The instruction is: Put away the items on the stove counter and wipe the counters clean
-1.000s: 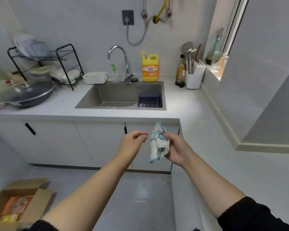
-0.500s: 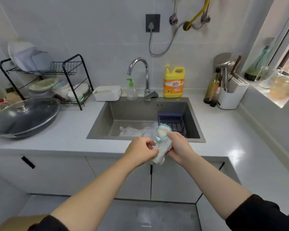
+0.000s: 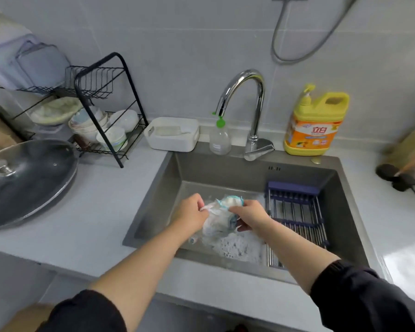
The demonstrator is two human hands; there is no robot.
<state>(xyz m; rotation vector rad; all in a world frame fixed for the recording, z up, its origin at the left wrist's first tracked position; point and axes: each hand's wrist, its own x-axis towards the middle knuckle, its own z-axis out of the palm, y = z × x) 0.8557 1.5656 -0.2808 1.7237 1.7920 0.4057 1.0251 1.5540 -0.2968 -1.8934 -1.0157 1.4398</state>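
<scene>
Both hands, left hand and right hand, are gripping a cloth over the sink, faucet at twelve o'clock.

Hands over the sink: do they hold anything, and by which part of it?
Both hold one white cloth with blue edging, above the sink. The left hand pinches its left end; the right hand grips its right side.

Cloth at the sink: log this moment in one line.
step: cloth held over sink | left hand: grips cloth | right hand: grips cloth | sink: suds on floor
</scene>
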